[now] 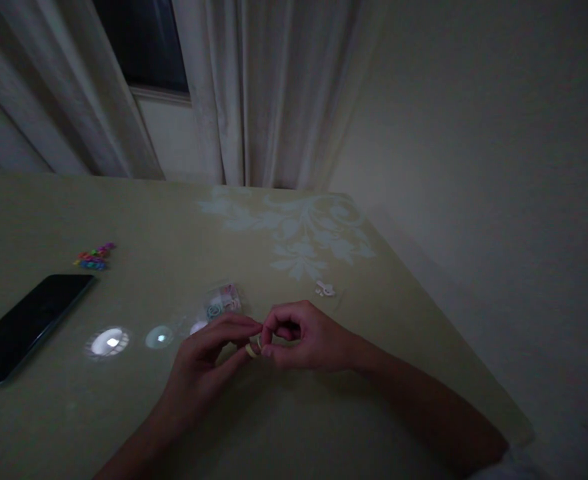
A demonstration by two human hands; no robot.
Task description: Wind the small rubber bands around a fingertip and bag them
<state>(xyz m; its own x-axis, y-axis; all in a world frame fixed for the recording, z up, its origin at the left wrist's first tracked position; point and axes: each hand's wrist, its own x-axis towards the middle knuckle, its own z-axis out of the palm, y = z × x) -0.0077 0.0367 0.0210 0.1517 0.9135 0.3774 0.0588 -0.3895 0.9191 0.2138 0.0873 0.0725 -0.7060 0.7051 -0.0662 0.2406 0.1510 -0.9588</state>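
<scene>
While pale curtains (279,87) are hanging beyond the glossy table (144,220), the left hand (207,357) and right hand (307,337) are touching above it, both tightly pinching a small yellowish band (251,351) between them.

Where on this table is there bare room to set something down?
Two bare patches on the table: between the colourful pile and the clear packet, and between the white pieces and the right edge, beyond the right forearm. It's crowded where the left hand and right hand come close at a yellowish item, with the packet just past them.
</scene>
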